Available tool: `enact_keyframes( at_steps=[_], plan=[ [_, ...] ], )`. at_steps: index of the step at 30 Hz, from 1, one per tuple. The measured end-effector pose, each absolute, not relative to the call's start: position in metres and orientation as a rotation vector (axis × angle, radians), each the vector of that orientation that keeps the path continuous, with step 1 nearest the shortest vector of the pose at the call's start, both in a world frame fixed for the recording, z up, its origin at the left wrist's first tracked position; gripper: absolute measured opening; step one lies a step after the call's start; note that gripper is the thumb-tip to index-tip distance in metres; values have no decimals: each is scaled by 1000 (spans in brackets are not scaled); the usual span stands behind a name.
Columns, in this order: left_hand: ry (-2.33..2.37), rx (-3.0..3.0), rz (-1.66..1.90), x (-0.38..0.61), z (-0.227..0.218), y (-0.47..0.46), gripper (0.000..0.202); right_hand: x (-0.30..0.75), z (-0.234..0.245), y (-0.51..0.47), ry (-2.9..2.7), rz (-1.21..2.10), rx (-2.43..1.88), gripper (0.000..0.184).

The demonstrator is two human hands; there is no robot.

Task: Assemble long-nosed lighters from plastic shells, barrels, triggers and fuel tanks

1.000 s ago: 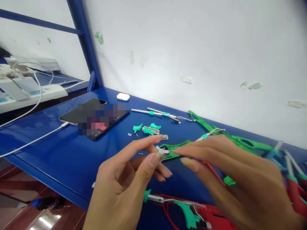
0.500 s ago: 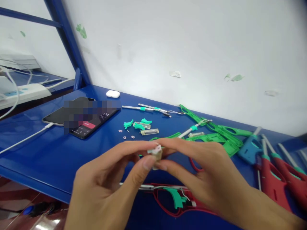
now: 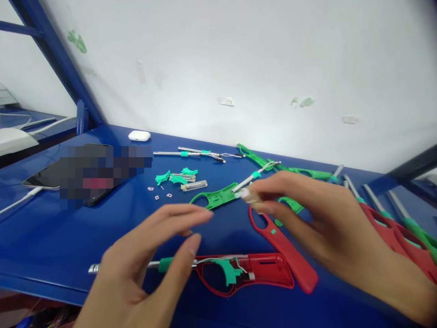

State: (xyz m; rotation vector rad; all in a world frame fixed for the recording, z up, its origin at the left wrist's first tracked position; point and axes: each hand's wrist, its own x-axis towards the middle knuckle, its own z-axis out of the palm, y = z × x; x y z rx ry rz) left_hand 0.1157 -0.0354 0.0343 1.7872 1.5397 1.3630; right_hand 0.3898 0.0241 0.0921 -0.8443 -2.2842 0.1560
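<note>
marked white wall [image 3: 191, 45], blue tabletop [image 3: 54, 237], slanting blue frame [image 3: 60, 59]

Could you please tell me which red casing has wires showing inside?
The open red casing right of the left hand, its white wires exposed; the red half beside it and far-right red handles show none.

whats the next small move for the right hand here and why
Probably lower the right hand and lay the small clear piece in the bare wide end of the open red shell. It pinches that piece above the shell, whose other end already holds a teal trigger. The left hand is open beside it. Blur hides the piece's exact shape, so the fit is a guess.
</note>
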Motion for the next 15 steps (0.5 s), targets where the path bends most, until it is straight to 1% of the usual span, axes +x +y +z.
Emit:
enact_keyframes(
  at_steps=[3,5,9,13,15],
  plan=[
    [1510,1999,1268,127,43,-27,44,417,77,19,-2197,189,-1005,15],
    [1483,2121,1217,135,47,-22,44,428,67,16,-2147,207,-1054,16],
    [1397,2331,1104,140,43,-19,35,428,58,10,-2152,290,-1057,9],
    [1205,2441,1028,130,28,-26,20,426,54,5,-2262,361,-969,10],
    [1099,2426,1040,125,21,-29,23,431,50,2,-2279,382,-940,13]
  ],
)
